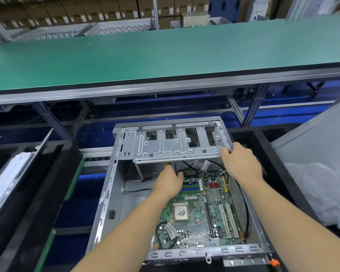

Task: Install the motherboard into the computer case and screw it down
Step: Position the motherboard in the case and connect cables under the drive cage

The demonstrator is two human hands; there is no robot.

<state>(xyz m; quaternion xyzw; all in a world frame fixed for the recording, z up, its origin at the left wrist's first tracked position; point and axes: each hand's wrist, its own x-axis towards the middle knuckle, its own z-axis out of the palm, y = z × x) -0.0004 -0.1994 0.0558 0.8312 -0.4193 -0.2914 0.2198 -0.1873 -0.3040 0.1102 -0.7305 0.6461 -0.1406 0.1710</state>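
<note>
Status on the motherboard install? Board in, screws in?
Done: the motherboard lies inside the case. In hand: the left hand reaches to the board's far edge under the drive cage, whose corner the right hand grips. Left: screwing down; no screwdriver shows, and seated screws cannot be made out.

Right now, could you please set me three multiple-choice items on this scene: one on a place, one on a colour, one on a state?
1. Where does the motherboard lie?
A. on the bench top
B. inside the computer case
C. in the foam tray

2. What colour is the bench top?
A. green
B. red
C. white

3. What is the right hand doing?
A. hanging idle
B. holding a screwdriver
C. gripping the drive cage

Answers: 1 B, the board sits within the case walls; 2 A, the mat is plainly green; 3 C, its fingers curl round the cage's right end, while the left hand reaches beneath the cage.
</note>
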